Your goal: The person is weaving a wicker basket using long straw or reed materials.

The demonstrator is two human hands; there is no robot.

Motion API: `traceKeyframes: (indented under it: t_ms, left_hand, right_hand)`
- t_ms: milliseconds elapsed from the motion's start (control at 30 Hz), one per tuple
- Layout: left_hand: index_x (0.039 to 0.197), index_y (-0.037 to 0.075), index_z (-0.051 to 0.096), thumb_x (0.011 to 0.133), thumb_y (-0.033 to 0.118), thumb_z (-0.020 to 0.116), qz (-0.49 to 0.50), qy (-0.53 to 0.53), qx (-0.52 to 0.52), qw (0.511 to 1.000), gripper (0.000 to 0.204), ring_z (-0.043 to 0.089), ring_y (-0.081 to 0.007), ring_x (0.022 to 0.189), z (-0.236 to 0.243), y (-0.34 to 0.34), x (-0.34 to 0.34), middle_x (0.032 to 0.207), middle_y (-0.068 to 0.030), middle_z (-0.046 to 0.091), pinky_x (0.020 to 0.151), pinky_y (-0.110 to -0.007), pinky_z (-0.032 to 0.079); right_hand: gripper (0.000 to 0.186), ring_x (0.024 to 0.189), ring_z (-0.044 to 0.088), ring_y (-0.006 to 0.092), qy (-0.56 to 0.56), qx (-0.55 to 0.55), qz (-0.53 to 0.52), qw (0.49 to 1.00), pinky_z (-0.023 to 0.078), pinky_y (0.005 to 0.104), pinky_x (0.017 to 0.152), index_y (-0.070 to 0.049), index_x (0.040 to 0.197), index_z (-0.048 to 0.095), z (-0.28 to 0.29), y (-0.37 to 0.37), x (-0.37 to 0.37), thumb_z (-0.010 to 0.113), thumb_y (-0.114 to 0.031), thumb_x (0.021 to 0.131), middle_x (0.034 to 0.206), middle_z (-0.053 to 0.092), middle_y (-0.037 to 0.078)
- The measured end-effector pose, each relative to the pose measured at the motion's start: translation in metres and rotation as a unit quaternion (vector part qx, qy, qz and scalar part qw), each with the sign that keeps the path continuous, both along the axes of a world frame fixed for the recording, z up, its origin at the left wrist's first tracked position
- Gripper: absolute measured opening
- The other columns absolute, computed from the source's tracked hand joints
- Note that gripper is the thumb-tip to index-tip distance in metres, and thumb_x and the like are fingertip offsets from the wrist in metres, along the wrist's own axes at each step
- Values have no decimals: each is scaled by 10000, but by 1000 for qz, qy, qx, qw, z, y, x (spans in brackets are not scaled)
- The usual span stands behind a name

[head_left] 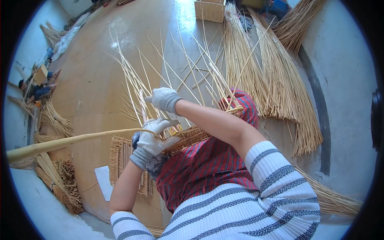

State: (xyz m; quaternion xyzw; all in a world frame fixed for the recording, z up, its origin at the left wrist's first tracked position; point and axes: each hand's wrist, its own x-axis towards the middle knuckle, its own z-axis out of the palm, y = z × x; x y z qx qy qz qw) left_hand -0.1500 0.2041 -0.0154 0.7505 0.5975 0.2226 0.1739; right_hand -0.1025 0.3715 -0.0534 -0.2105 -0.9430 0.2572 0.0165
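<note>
A partly woven wicker basket [191,138] rests on my lap over a red striped cloth [192,170]. Long pale stakes [130,82] fan up and away from its rim. My left hand [154,138], in a white and grey glove, is closed at the basket's left end around a willow rod [80,139]. That rod runs out to the left, close to the camera. Above the left hand, my right hand [163,99] reaches across among the stakes, gloved too. Its fingers are curled together; what they hold, if anything, is hidden.
Big bundles of willow rods [276,80] lie on the right, with a wicker basket [210,11] at the far side. Woven panels [120,154] and a white sheet [104,182] lie at left. Another person [38,91] sits at far left among more bundles [56,118].
</note>
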Motion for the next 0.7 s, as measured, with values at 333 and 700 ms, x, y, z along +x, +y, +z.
traceKeyframes:
  t_ms: [333, 700]
  left_hand:
    - [1101, 85, 690, 700, 236, 856, 32, 60, 25, 997, 459, 676, -297, 949, -31, 2, -6, 1017, -115, 711, 915, -398, 493]
    - [1053, 137, 658, 738, 241, 827, -18, -1, 52, 998, 373, 649, -300, 857, 3, 5, 17, 1158, -102, 633, 756, -416, 521]
  right_hand:
    - [458, 918, 666, 157, 409, -435, 101, 796, 552, 327, 825, -131, 1452, 418, 117, -46, 141, 490, -198, 1004, 1095, 690, 110]
    - [212, 896, 661, 207, 557, -491, -304, 598, 502, 267, 605, -73, 1105, 542, -48, -100, 260, 487, -269, 1046, 801, 587, 41]
